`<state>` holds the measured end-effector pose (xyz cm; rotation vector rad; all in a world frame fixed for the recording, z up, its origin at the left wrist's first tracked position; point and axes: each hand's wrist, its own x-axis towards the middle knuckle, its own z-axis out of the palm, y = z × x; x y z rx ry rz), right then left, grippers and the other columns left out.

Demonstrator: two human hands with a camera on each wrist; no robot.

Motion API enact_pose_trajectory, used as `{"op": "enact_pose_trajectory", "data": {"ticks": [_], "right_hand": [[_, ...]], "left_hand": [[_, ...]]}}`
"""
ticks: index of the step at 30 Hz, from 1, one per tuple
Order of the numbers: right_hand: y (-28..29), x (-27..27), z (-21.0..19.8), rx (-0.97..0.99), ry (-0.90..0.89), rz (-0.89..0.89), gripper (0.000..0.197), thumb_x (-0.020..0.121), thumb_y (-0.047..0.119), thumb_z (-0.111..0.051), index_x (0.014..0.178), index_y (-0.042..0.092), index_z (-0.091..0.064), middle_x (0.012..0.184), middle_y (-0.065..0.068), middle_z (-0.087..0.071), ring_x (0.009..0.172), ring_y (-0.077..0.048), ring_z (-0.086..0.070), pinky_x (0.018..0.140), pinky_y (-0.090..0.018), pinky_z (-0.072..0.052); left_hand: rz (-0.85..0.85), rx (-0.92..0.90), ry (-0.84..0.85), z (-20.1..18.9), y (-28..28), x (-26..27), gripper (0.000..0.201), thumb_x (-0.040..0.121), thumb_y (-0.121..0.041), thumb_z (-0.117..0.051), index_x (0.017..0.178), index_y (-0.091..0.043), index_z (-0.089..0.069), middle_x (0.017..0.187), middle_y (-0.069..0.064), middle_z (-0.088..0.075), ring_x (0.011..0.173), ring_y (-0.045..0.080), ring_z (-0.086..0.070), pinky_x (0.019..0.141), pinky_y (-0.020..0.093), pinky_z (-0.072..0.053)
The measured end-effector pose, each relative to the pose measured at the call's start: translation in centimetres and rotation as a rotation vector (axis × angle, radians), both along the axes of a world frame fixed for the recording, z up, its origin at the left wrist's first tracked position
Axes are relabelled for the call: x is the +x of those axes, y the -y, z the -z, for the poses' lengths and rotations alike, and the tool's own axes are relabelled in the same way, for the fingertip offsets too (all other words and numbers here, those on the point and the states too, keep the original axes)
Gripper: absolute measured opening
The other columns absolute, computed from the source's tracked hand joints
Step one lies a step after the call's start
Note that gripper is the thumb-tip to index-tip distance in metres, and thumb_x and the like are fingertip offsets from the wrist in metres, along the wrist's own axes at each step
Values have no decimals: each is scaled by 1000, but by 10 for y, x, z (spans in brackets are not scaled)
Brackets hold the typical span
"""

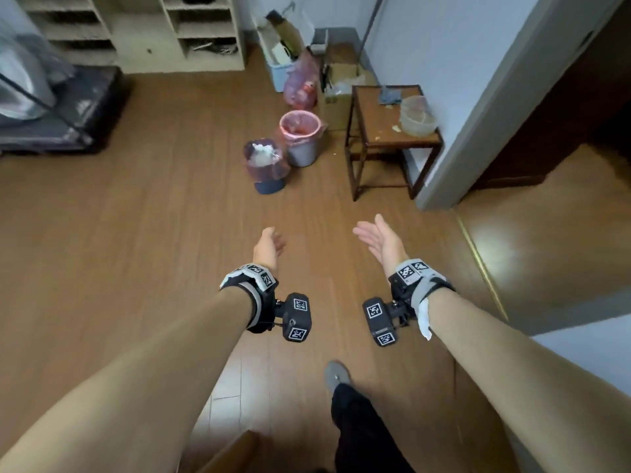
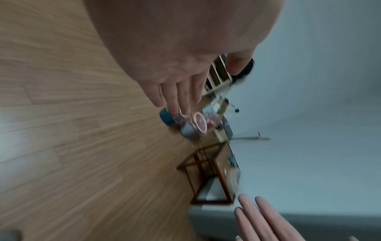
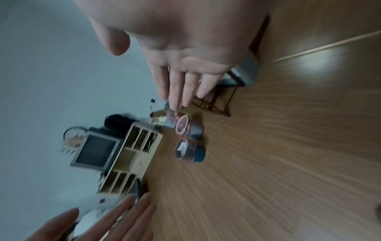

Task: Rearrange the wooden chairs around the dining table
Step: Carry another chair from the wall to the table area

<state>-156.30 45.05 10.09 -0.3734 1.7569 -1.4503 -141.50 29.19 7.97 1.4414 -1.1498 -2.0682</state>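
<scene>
No dining table or chair is plainly in view. My left hand (image 1: 269, 247) and right hand (image 1: 375, 240) reach forward over the wooden floor (image 1: 153, 233), palms facing each other, fingers straight, holding nothing. The left wrist view shows the left hand's fingers (image 2: 177, 97) spread and empty, and the right wrist view shows the same of the right hand's fingers (image 3: 181, 88). A small dark wooden stool-like table (image 1: 375, 131) stands ahead on the right against the wall, with a plastic tub and a cloth on it. A light wooden corner (image 1: 235, 452) pokes in at the bottom edge.
Two bins with pink liners (image 1: 300, 136) (image 1: 266, 165) stand on the floor left of the small table. Boxes and bags (image 1: 338, 83) fill the far corner. A beige shelf unit (image 1: 177, 32) lines the back wall. A wall corner (image 1: 478, 131) and doorway lie right. My foot (image 1: 336, 373) steps forward.
</scene>
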Motion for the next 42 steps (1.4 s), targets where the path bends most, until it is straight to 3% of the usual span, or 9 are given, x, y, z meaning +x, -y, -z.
{"op": "enact_pose_trajectory", "data": {"ticks": [3, 7, 15, 20, 23, 29, 33, 39, 42], "right_hand": [[91, -1, 6, 8, 38, -152, 60, 104, 47, -19, 139, 10, -51, 140, -5, -56, 131, -16, -47, 116, -35, -23], [207, 16, 10, -8, 61, -323, 58, 104, 46, -20, 140, 12, -50, 140, -4, -56, 133, -15, -45, 118, -37, -21], [403, 137, 4, -42, 84, -585, 56, 104, 44, -23, 142, 10, -47, 144, -3, -52, 136, -16, -42, 116, -36, -22], [519, 240, -13, -52, 93, -698, 60, 103, 49, -24, 142, 10, -48, 143, -3, -54, 135, -17, -44, 116, -38, -24], [585, 307, -24, -60, 86, -762, 60, 102, 48, -26, 143, 9, -46, 144, -5, -52, 136, -19, -43, 117, -38, -24], [685, 446, -34, 1, 106, -918, 59, 103, 45, -27, 144, 6, -45, 145, -9, -51, 137, -23, -42, 119, -41, -21], [737, 548, -21, 52, 112, -1069, 57, 102, 43, -30, 143, 7, -47, 143, -8, -53, 136, -22, -44, 118, -41, -23], [816, 715, -6, 129, 140, -1313, 54, 102, 39, -34, 140, 6, -50, 139, -9, -56, 135, -24, -45, 116, -40, -23], [844, 804, -12, 139, 159, -1436, 51, 100, 37, -39, 138, 6, -53, 136, -9, -59, 133, -23, -48, 116, -40, -24]], "left_hand": [[-160, -13, 24, -4, 61, 26, 52, 102, -33, -32, 143, -4, -45, 144, 13, -51, 124, 23, -53, 95, 28, -31], [-331, -78, 60, -8, 134, 67, 53, 101, -37, -33, 140, -6, -51, 140, 12, -56, 132, 26, -49, 111, 39, -27], [-555, -95, 41, -26, 268, 187, 56, 103, -39, -29, 149, -8, -39, 153, 6, -42, 142, 21, -37, 117, 38, -21], [-810, -58, 25, -47, 358, 298, 53, 99, -41, -35, 139, -10, -51, 144, 5, -52, 136, 19, -45, 115, 37, -24], [-948, -119, 31, -62, 400, 370, 48, 100, -34, -38, 136, -6, -54, 124, 6, -58, 116, 18, -53, 112, 34, -32], [-1187, -122, 82, -68, 442, 510, 40, 100, -30, -40, 125, -6, -58, 115, 4, -57, 103, 15, -52, 86, 25, -36], [-1357, -78, 114, -53, 463, 597, 26, 99, -29, -41, 110, -11, -57, 108, 5, -54, 77, 9, -53, 63, 19, -37], [-1565, -15, 187, -48, 489, 726, 21, 100, -26, -42, 107, -11, -54, 107, 5, -51, 72, 8, -50, 62, 18, -35], [-1705, -31, 219, -60, 496, 792, 44, 99, -27, -42, 132, -3, -57, 121, 10, -60, 102, 18, -57, 93, 30, -40]]}}
